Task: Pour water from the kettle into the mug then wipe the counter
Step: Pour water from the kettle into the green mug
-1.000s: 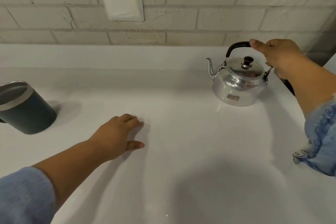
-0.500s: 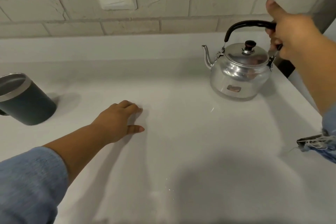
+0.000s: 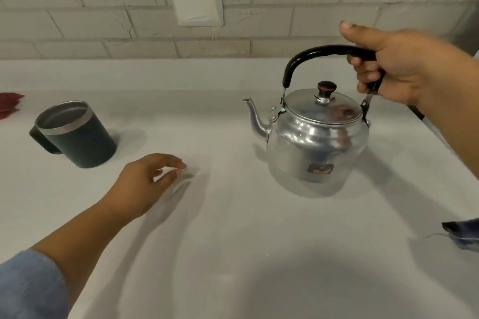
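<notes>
A shiny metal kettle (image 3: 315,142) with a black handle and a lid knob stands at the right of the white counter (image 3: 233,228), its spout pointing left. My right hand (image 3: 399,67) is closed around the right end of the raised handle, thumb stretched along the top. A dark green mug (image 3: 77,134) with a steel rim stands upright at the left, its handle turned left. My left hand (image 3: 145,184) hovers just over the counter between mug and kettle, fingers loosely apart and holding nothing.
A red cloth (image 3: 9,105) lies at the far left edge of the counter. A brick wall (image 3: 285,8) with a white cover plate (image 3: 198,9) runs along the back. The counter's right edge (image 3: 430,127) drops off beside the kettle.
My right hand has closed fully on the kettle handle and the kettle has shifted left and nearer. My left hand has lifted its fingers slightly off the counter. The red cloth has come into view.
</notes>
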A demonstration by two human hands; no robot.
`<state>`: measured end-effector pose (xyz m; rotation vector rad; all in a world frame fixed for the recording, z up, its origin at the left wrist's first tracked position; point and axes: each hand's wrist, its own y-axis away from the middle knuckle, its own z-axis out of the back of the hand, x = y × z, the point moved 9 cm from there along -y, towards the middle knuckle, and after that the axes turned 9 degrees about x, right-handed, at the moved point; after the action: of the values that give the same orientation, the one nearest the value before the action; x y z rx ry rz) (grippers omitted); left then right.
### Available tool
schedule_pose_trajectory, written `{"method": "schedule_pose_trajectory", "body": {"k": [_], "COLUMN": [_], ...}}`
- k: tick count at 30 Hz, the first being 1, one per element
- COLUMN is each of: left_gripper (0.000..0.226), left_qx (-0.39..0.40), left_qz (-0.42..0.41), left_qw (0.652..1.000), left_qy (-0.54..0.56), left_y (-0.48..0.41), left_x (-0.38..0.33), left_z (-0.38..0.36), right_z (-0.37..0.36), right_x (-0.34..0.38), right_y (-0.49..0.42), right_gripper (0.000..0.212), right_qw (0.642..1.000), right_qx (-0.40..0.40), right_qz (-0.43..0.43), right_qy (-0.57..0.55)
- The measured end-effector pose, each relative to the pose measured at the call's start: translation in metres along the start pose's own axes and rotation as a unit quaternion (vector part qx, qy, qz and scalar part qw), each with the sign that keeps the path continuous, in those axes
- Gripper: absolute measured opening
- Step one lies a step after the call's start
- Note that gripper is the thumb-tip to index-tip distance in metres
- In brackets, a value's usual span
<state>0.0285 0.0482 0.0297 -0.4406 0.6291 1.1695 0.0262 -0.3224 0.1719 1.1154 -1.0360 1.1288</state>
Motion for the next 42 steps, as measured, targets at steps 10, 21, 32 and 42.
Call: {"method": "schedule_pose_trajectory", "body": {"k": [10, 21, 32, 42], "left_gripper": [0.013, 0.029, 0.029, 0.023], "left_qx": [-0.16, -0.202, -0.071, -0.074], "left_qz": [0.126, 0.099, 0.09, 0.05], "left_qw": [0.978, 0.973, 0.978, 0.986], "left_qy": [0.057, 0.049, 0.177, 0.14], "left_y": [0.064, 0.048, -0.004, -0.013], "left_x": [0.084, 0.172, 0.214, 0.216], "left_z": [0.132, 0.214, 0.209, 0.218], "right_z": [-0.122, -0.242, -0.317, -0.344], "right_x": [0.039, 0.064, 0.081, 0.102], "right_y": [0.016, 0.015, 0.004, -0.009], "right_gripper": [0.04, 0.024, 0.032, 0.043], "right_qw": [0.998, 1.0, 0.993, 0.964], "right_qx": [0.054, -0.011, -0.06, -0.064], "right_qz": [0.034, 0.026, 0.02, 0.041], "right_qy": [0.006, 0.014, 0.097, 0.253]}}
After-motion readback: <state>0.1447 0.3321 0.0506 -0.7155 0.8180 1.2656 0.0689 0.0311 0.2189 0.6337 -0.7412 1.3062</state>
